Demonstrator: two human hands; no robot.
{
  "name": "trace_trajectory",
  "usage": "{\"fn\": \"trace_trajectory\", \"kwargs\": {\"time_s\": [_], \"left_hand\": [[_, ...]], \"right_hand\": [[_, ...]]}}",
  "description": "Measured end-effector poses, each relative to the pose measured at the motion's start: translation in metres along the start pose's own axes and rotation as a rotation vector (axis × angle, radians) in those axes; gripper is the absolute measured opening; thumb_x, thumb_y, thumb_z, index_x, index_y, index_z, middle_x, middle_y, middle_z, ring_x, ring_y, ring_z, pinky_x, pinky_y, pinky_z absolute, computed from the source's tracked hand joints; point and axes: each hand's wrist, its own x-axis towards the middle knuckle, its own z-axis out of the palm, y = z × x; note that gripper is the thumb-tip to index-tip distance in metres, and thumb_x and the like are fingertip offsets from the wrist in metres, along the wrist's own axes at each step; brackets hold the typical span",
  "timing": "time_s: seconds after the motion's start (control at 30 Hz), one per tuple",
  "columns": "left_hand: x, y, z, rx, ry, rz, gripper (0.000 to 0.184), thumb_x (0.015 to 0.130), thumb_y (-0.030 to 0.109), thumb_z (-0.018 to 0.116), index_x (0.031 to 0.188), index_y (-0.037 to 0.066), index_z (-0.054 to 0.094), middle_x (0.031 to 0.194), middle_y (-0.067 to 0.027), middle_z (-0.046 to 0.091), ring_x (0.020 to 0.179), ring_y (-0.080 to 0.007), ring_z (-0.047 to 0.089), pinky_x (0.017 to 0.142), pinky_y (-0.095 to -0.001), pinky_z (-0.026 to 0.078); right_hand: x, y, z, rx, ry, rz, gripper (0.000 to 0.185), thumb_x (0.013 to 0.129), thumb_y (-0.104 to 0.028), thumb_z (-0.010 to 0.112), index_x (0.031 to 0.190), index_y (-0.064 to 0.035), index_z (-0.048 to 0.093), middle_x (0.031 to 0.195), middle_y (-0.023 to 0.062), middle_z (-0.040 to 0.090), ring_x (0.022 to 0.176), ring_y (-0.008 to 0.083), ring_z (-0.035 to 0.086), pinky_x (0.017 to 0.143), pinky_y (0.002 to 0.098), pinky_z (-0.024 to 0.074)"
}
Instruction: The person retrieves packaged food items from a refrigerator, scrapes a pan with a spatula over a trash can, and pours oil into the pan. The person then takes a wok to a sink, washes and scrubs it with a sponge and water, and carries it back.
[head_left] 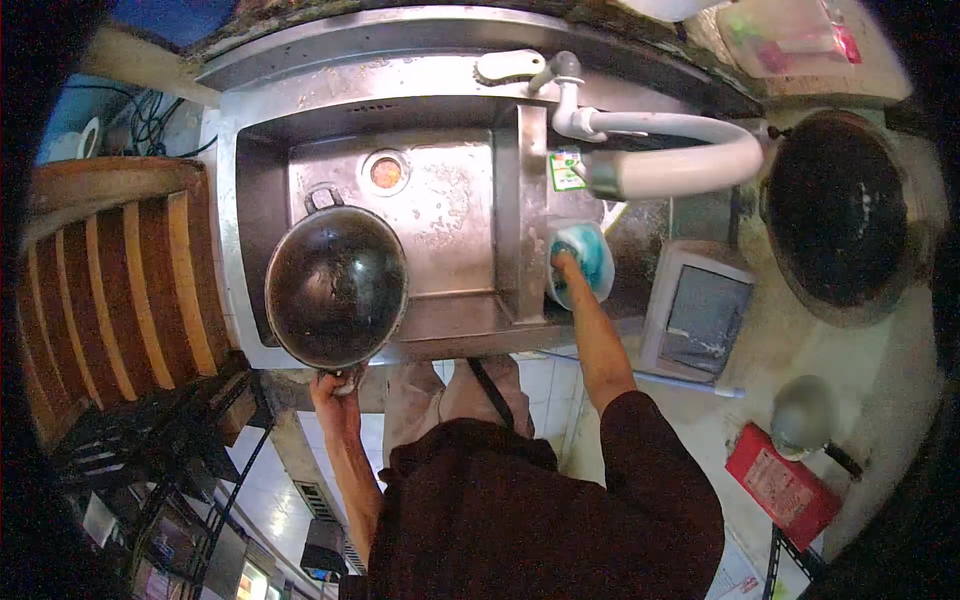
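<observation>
My left hand (335, 384) grips the near handle of a dark wok (338, 290), with something whitish between its fingers. The wok is over the left part of the sink, and its far loop handle (323, 196) points away from me. My right hand (565, 262) reaches into a small white tub (606, 285) with blue-green contents, right of the sink's divider. Its fingers are mostly hidden there, so what they hold cannot be told.
A metal sink (450, 230) has a drain (385, 172) at its back. A thick pale faucet hose (680, 165) arches over the right side. To the right are a grey-white square container (700, 310), another dark wok (838, 210), a ladle (803, 415) and a red box (780, 485). Wooden slats (120, 280) stand left.
</observation>
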Motion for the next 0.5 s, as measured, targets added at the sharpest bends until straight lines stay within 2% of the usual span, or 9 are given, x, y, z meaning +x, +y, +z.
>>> {"fn": "trace_trajectory", "kwargs": {"time_s": [0.07, 0.1, 0.13, 0.17, 0.27, 0.3, 0.4, 0.5], "left_hand": [[-0.002, 0.001, 0.010, -0.067, -0.084, -0.036, 0.059, 0.066, 0.000, 0.050, 0.124, -0.002, 0.045, 0.118, -0.0141, 0.056, 0.106, -0.0294, 0.057, 0.101, -0.0538, 0.044], [-0.005, 0.003, 0.013, -0.037, -0.076, -0.028, 0.051, 0.064, 0.000, 0.053, 0.115, -0.005, 0.054, 0.121, -0.0148, 0.056, 0.115, -0.0298, 0.052, 0.107, -0.0525, 0.038], [-0.004, 0.001, 0.013, -0.048, -0.092, -0.027, 0.051, 0.064, 0.000, 0.053, 0.115, -0.005, 0.054, 0.121, -0.0149, 0.057, 0.114, -0.0303, 0.052, 0.108, -0.0524, 0.038], [0.000, -0.002, 0.008, -0.061, -0.106, -0.025, 0.051, 0.064, 0.000, 0.053, 0.114, -0.006, 0.054, 0.120, -0.0151, 0.057, 0.114, -0.0307, 0.053, 0.108, -0.0524, 0.038], [0.001, -0.005, 0.019, -0.071, -0.141, -0.020, 0.049, 0.064, 0.000, 0.052, 0.113, -0.006, 0.054, 0.118, -0.0152, 0.058, 0.114, -0.0314, 0.054, 0.108, -0.0519, 0.039], [0.001, -0.007, 0.024, -0.069, -0.144, -0.018, 0.049, 0.064, 0.000, 0.052, 0.113, -0.007, 0.055, 0.118, -0.0151, 0.059, 0.114, -0.0315, 0.054, 0.108, -0.0516, 0.039], [0.004, -0.012, 0.020, -0.069, -0.155, -0.037, 0.049, 0.065, 0.000, 0.052, 0.114, -0.006, 0.054, 0.118, -0.0144, 0.059, 0.112, -0.0316, 0.055, 0.107, -0.0516, 0.039], [0.007, -0.022, 0.004, -0.072, -0.096, -0.043, 0.062, 0.065, -0.002, 0.050, 0.127, -0.002, 0.044, 0.124, -0.0159, 0.054, 0.115, -0.0338, 0.053, 0.104, -0.0540, 0.042]], "right_hand": [[0.000, 0.011, -0.017, 0.058, 0.022, -0.072, 0.053, 0.080, -0.041, 0.064, 0.112, 0.0009, 0.061, 0.099, 0.0208, 0.067, 0.088, 0.0347, 0.064, 0.076, 0.0411, 0.0504], [0.000, 0.016, -0.026, 0.103, 0.031, -0.121, 0.052, 0.081, -0.041, 0.063, 0.110, 0.0015, 0.061, 0.097, 0.0208, 0.067, 0.087, 0.0346, 0.064, 0.076, 0.0411, 0.0503], [0.002, 0.020, -0.032, 0.152, 0.049, -0.168, 0.051, 0.082, -0.041, 0.062, 0.109, 0.0020, 0.062, 0.096, 0.0208, 0.067, 0.086, 0.0345, 0.064, 0.075, 0.0411, 0.0502], [-0.007, 0.016, -0.054, 0.277, -0.163, -0.103, 0.087, 0.074, -0.060, 0.067, 0.135, -0.0025, 0.044, 0.134, 0.0243, 0.049, 0.121, 0.0413, 0.050, 0.100, 0.0487, 0.0405], [-0.051, -0.019, -0.089, 0.165, -0.040, -0.125, 0.094, 0.071, -0.064, 0.067, 0.138, -0.0033, 0.041, 0.133, 0.0251, 0.050, 0.123, 0.0398, 0.049, 0.101, 0.0490, 0.0395], [-0.041, -0.021, -0.073, 0.159, -0.005, -0.147, 0.093, 0.067, -0.064, 0.070, 0.134, -0.0033, 0.047, 0.135, 0.0240, 0.049, 0.122, 0.0386, 0.050, 0.101, 0.0488, 0.0397], [-0.007, -0.028, -0.031, 0.052, 0.044, -0.092, 0.081, 0.068, -0.059, 0.070, 0.125, -0.0039, 0.052, 0.125, 0.0228, 0.054, 0.115, 0.0376, 0.054, 0.097, 0.0474, 0.0416], [0.005, -0.033, -0.021, 0.005, 0.083, -0.029, 0.069, 0.070, -0.054, 0.070, 0.116, -0.0046, 0.058, 0.115, 0.0217, 0.058, 0.107, 0.0366, 0.057, 0.093, 0.0461, 0.0435]]}}
